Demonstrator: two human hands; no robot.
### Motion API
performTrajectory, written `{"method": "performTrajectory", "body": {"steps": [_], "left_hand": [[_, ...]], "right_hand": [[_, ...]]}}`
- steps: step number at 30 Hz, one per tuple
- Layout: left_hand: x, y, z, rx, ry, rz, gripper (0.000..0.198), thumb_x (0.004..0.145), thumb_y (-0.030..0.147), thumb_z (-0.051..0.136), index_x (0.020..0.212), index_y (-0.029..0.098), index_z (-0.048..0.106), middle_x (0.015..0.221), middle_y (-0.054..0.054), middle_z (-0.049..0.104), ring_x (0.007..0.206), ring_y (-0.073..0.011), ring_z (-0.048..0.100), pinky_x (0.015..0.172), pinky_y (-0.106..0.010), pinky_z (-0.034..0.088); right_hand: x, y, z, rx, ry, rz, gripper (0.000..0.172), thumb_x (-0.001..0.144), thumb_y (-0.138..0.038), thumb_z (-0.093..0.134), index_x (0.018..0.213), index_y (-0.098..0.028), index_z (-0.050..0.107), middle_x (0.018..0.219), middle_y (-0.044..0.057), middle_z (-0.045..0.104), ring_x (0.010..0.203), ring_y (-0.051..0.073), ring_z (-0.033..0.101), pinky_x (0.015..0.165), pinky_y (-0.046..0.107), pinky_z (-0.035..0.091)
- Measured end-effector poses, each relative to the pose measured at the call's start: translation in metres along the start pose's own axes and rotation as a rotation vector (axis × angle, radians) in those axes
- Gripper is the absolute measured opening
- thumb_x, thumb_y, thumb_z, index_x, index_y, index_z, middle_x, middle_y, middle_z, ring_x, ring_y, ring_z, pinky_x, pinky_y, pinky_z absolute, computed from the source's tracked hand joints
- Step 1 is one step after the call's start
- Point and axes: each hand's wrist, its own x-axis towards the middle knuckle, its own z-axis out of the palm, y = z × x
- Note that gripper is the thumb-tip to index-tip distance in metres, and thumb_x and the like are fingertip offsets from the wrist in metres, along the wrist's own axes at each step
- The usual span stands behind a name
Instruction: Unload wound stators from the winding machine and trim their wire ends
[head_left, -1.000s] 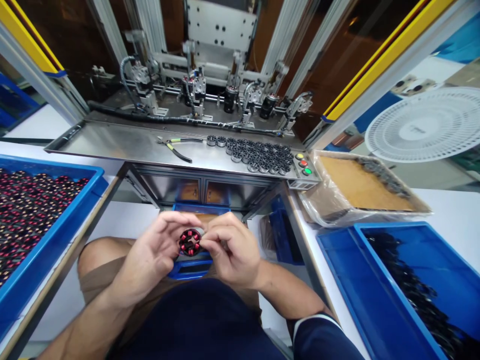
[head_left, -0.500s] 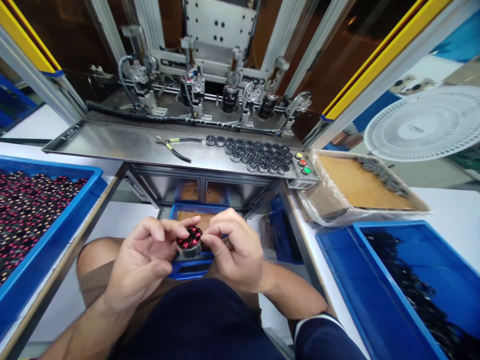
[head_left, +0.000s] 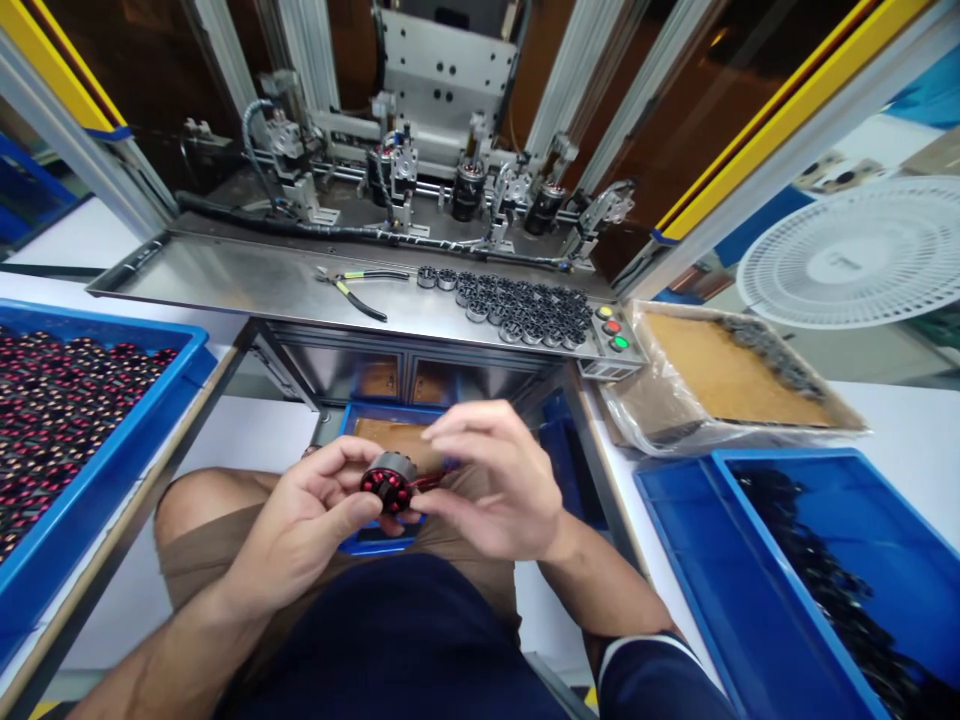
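Observation:
A round metal ring part with red wire windings is held over my lap, its wound face turned toward me. My left hand grips it from the left, thumb at the lower edge and fingers behind. Red wire leads stick out on its right side. Beside them is my right hand, fingers raised and spread from the thumb, whose tip touches the part's lower right edge. The fingers are apart and close around nothing.
Pliers and a cluster of black ring parts lie on the metal ledge before the machine. Blue bins stand left and right. A carton and white fan are at the right.
The wound part has been tilted so its windings face me. My left hand has closed round it, and my right hand has moved right and opened its fingers.

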Motion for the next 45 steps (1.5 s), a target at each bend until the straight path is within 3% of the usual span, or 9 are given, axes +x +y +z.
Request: {"method": "performTrajectory", "body": {"steps": [3,9,15,22,26,30,34,40,45], "left_hand": [[0.0,-0.001,-0.001,0.006,0.008,-0.002,0.028,0.08,0.032,0.074,0.103,0.02,0.063,0.085,-0.005,0.073,0.07,-0.0172,0.07,0.067,-0.027,0.059],[0.001,-0.002,-0.001,0.016,-0.002,0.001,0.029,0.081,0.033,0.073,0.105,0.021,0.063,0.084,-0.005,0.072,0.073,-0.0186,0.07,0.067,-0.028,0.059],[0.002,-0.003,0.001,0.049,0.042,0.024,0.023,0.083,0.027,0.071,0.103,0.021,0.061,0.083,-0.004,0.072,0.071,-0.019,0.071,0.068,-0.029,0.06],[0.008,0.004,0.009,-0.069,0.065,0.349,0.046,0.061,0.027,0.088,0.101,0.028,0.064,0.115,-0.002,0.065,0.106,-0.0224,0.065,0.089,-0.033,0.057],[0.012,0.007,0.008,-0.1,-0.102,0.104,0.051,0.077,0.059,0.067,0.107,0.017,0.067,0.103,-0.01,0.069,0.096,-0.0226,0.067,0.085,-0.032,0.055],[0.011,0.005,0.007,-0.124,-0.397,-0.19,0.047,0.094,0.052,0.045,0.094,0.011,0.068,0.077,-0.013,0.072,0.068,-0.0221,0.069,0.06,-0.03,0.054],[0.006,0.003,0.011,-0.084,-0.184,0.031,0.021,0.089,0.029,0.062,0.109,0.022,0.063,0.084,-0.004,0.071,0.073,-0.0163,0.07,0.063,-0.023,0.055],[0.005,0.007,0.012,-0.151,-0.03,0.305,0.037,0.073,0.023,0.079,0.105,0.028,0.061,0.118,0.0,0.064,0.109,-0.0196,0.064,0.089,-0.029,0.056],[0.011,0.007,0.008,-0.213,-0.273,-0.043,0.042,0.089,0.054,0.054,0.103,0.016,0.066,0.094,-0.009,0.073,0.088,-0.0194,0.071,0.08,-0.028,0.058]], "right_hand": [[0.004,0.006,-0.004,0.124,-0.021,0.074,0.067,0.068,-0.029,0.086,0.126,-0.019,0.055,0.105,0.011,0.063,0.095,0.021,0.063,0.076,0.035,0.058],[0.005,0.004,0.001,0.201,-0.078,0.13,0.016,0.08,-0.02,0.075,0.095,-0.014,0.072,0.086,0.006,0.065,0.076,0.013,0.063,0.066,0.026,0.055],[0.004,-0.006,0.002,0.07,-0.061,0.112,0.005,0.085,-0.018,0.069,0.087,-0.014,0.072,0.083,0.006,0.066,0.076,0.013,0.064,0.067,0.026,0.056],[0.006,-0.014,0.006,0.006,-0.004,0.179,0.006,0.088,-0.013,0.061,0.082,-0.014,0.063,0.075,0.005,0.061,0.073,0.014,0.06,0.064,0.027,0.053],[0.008,-0.013,0.003,0.039,-0.078,0.074,0.005,0.089,-0.015,0.06,0.085,-0.014,0.063,0.079,0.006,0.062,0.073,0.013,0.061,0.064,0.025,0.054],[0.009,-0.015,-0.001,0.021,-0.11,0.024,0.006,0.089,-0.015,0.062,0.087,-0.011,0.065,0.08,0.008,0.063,0.072,0.013,0.062,0.062,0.023,0.053],[0.009,-0.018,-0.001,-0.048,-0.049,0.088,0.004,0.087,-0.009,0.062,0.086,-0.01,0.066,0.078,0.007,0.063,0.074,0.014,0.062,0.065,0.025,0.053],[0.009,-0.019,0.003,-0.001,0.02,0.159,0.006,0.088,-0.01,0.059,0.085,-0.013,0.064,0.076,0.005,0.062,0.075,0.014,0.06,0.067,0.027,0.054],[0.011,-0.022,-0.001,0.069,-0.078,0.065,0.009,0.091,-0.016,0.059,0.086,-0.011,0.065,0.082,0.008,0.063,0.076,0.013,0.062,0.066,0.024,0.054]]}}
